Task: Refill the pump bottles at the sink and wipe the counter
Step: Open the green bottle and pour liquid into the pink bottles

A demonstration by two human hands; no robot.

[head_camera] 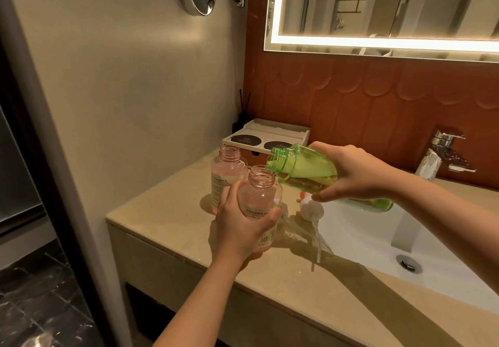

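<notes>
1. Spill risk: the green bottle [305,168] is tilted, and its mouth sits just above and to the right of the pink bottle [259,198] neck, not squarely over it. A steeper tip from here would likely run liquid down the shoulder onto the left hand [243,228] and the surface [175,211].
2. Both necks are narrow and there is no funnel, so a fast pour could overshoot. No stream is visible.
3. The second pink bottle [228,174] stands uncapped just behind; a knuckle nudge could topple it.
4. The pump heads [310,206] lie loose at the sink [364,238] rim, under the green bottle. Drips may land on them.
5. Left fingers [229,195] curl round the pink bottle's lower body, with the thumb across the label and the neck clear above. I cannot tell whether its base rests on the surface.
6. Right hand [356,174]: the fingers [324,148] wrap over the green bottle's middle, thumb beneath. The mouth projects left and the base hangs over the sink.
</notes>
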